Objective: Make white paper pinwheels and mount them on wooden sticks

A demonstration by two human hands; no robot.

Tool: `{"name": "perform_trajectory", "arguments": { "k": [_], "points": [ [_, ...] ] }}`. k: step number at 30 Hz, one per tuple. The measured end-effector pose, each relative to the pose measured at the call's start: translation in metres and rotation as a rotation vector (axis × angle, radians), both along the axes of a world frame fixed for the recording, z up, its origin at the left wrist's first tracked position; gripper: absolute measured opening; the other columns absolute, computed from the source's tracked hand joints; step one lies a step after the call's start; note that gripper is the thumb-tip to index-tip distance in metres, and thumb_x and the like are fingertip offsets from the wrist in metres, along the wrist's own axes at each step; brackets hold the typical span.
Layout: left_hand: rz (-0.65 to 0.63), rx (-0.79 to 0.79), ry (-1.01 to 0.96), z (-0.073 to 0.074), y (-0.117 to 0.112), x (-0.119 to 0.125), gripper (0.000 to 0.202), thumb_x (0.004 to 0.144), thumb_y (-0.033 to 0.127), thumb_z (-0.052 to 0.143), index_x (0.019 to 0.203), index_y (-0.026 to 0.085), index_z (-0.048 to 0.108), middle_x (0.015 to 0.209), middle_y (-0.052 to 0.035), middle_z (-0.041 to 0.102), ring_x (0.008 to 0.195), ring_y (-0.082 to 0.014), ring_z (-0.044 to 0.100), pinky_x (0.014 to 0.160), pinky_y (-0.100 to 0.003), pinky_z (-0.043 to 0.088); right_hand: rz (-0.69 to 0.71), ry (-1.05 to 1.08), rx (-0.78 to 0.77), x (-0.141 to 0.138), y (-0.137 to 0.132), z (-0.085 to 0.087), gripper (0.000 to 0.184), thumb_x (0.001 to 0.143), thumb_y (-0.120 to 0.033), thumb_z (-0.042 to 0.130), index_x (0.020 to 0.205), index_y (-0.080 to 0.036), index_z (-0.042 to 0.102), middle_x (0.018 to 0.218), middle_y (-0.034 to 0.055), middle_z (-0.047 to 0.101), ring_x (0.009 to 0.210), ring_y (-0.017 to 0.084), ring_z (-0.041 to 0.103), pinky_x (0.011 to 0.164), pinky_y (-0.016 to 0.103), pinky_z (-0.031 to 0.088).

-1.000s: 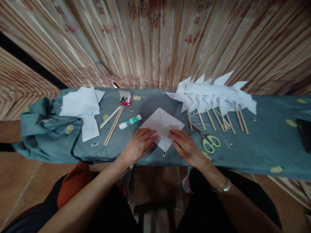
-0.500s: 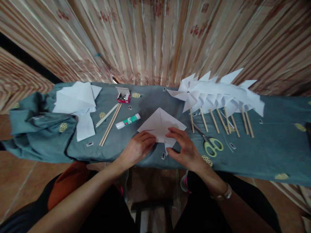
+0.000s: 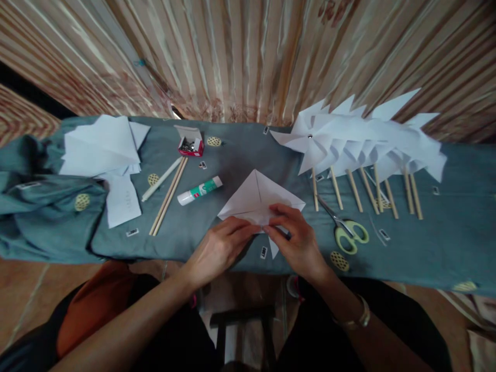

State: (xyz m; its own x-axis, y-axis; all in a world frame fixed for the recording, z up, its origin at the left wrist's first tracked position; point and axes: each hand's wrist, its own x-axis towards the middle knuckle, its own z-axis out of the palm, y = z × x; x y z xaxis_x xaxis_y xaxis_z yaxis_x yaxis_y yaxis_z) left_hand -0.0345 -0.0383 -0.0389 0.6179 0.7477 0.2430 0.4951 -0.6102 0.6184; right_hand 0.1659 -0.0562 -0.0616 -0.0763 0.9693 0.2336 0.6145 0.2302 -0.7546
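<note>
A creased white sheet of paper lies cornerwise on the cloth in front of me, its near part folded and a narrow tip poking out below. My left hand is closed on its near left edge, thumb and fingers together. Across from it, my right hand pinches the near right edge, with its fingertips almost meeting the left ones. The fingers cover much of the folded edge. A glue stick rests to the left of the paper, and green-handled scissors lie to the right.
Several white paper pinwheels on wooden sticks overlap at the right. At the left are stacked white papers, wooden sticks, a white pen-like rod and an open red box of small metal pieces. A pleated curtain hangs behind.
My hands have come closer together at the paper's near edge, and my right fingers have closed onto it. The view has shifted slightly, so surrounding things sit farther outward.
</note>
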Motion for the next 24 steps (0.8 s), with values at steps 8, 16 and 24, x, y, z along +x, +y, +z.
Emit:
{"name": "perform_trajectory", "arguments": {
  "k": [8, 16, 24],
  "points": [
    [0.005, -0.007, -0.019, -0.0054, 0.0011, 0.0025, 0.023, 0.093, 0.017, 0.048, 0.108, 0.015, 0.066, 0.095, -0.0083, 0.067, 0.089, -0.0168, 0.064, 0.077, -0.03, 0.057, -0.042, -0.033, 0.022, -0.0031, 0.001, 0.0018, 0.005, 0.082, -0.025, 0.067, 0.082, -0.021, 0.065, 0.11, 0.0095, 0.066, 0.106, 0.025, 0.06, 0.092, 0.044, 0.05],
    [0.012, -0.066, -0.032, -0.0057, 0.0049, 0.003, 0.023, 0.092, 0.017, 0.05, 0.107, 0.013, 0.067, 0.095, -0.009, 0.068, 0.091, -0.0174, 0.064, 0.08, -0.031, 0.056, -0.046, -0.04, 0.025, -0.0039, 0.0005, 0.0021, 0.004, 0.082, -0.023, 0.067, 0.081, -0.02, 0.065, 0.11, 0.0097, 0.066, 0.107, 0.024, 0.06, 0.093, 0.043, 0.05],
    [0.014, -0.101, -0.025, -0.0057, 0.008, 0.0034, 0.023, 0.092, 0.017, 0.05, 0.107, 0.015, 0.068, 0.097, -0.0085, 0.069, 0.092, -0.0175, 0.065, 0.081, -0.032, 0.057, -0.046, -0.058, 0.029, -0.0042, 0.0016, 0.0017, 0.005, 0.083, -0.024, 0.066, 0.08, -0.021, 0.065, 0.11, 0.0089, 0.067, 0.106, 0.025, 0.06, 0.093, 0.045, 0.05]
  ]
}}
